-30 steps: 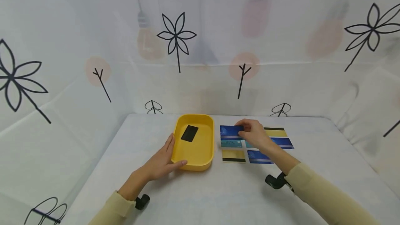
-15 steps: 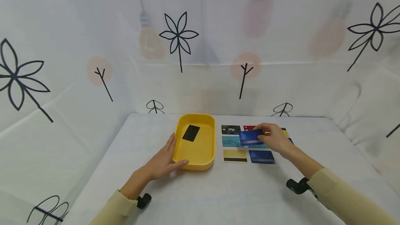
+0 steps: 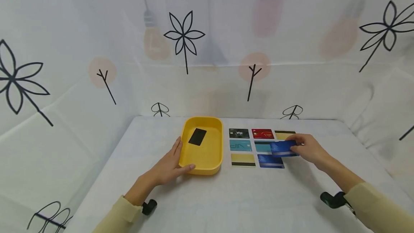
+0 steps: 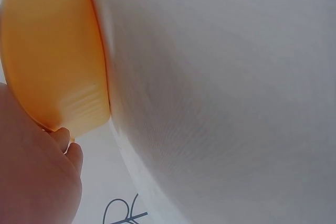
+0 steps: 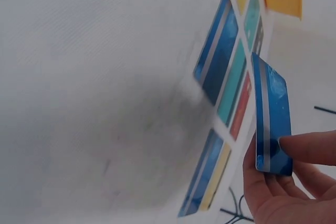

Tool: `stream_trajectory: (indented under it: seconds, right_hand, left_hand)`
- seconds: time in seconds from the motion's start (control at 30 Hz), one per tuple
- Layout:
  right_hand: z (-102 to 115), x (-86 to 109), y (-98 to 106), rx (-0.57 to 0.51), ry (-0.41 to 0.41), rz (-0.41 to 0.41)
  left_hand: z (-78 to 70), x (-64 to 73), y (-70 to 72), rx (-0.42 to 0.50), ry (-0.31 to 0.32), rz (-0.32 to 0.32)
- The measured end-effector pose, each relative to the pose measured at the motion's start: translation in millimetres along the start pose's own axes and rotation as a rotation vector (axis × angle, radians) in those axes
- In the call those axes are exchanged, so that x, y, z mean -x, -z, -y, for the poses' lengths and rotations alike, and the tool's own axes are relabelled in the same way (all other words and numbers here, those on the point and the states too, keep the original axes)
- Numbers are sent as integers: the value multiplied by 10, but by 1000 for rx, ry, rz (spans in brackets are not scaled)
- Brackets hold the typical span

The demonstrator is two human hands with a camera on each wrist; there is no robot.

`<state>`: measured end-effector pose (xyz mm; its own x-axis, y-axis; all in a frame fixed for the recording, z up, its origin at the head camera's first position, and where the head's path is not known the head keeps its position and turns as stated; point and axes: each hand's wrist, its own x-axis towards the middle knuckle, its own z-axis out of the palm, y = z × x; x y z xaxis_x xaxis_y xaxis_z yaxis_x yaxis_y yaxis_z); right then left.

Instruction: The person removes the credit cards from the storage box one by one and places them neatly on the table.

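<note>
My right hand [image 3: 308,149] pinches a blue bank card [image 3: 279,148] with a pale stripe between thumb and fingers. In the head view it overlaps the right part of a teal striped card [image 3: 262,146]. From the right wrist view, the held card [image 5: 273,114] stands tilted, away from the rows of cards. My left hand [image 3: 166,166] rests against a yellow plastic tray [image 3: 205,157], straight fingers along its left side and thumb at the near rim. A black card [image 3: 197,137] lies inside the tray.
Beside the tray, cards lie in rows: a black VIP card [image 3: 239,133], a red VIP card [image 3: 262,133], a yellow card [image 3: 243,160] and a blue card [image 3: 271,161] among them. Another blue card [image 5: 197,187] shows in the right wrist view. A patterned cloth [image 3: 207,92] closes off the back.
The right hand has carried the blue card rightward across the rows, uncovering the black and red VIP cards. The left hand and the tray stay put.
</note>
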<state>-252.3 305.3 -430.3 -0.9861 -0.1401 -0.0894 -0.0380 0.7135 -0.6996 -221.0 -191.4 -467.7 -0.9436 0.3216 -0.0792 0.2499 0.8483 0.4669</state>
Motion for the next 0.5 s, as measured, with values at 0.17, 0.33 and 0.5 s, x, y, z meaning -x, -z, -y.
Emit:
stream_trajectory:
  seconds: [0.17,0.33,0.5]
  right_hand:
    - [-162,72,116,20,-38,27]
    - [-305,119,177,32,-70,55]
    - [-385,110,192,30,-108,73]
  left_hand:
    - [-6,-5,-12,10,1,3]
    - [-16,3,-8,12,7,12]
    - [3,3,-3,-5,5,6]
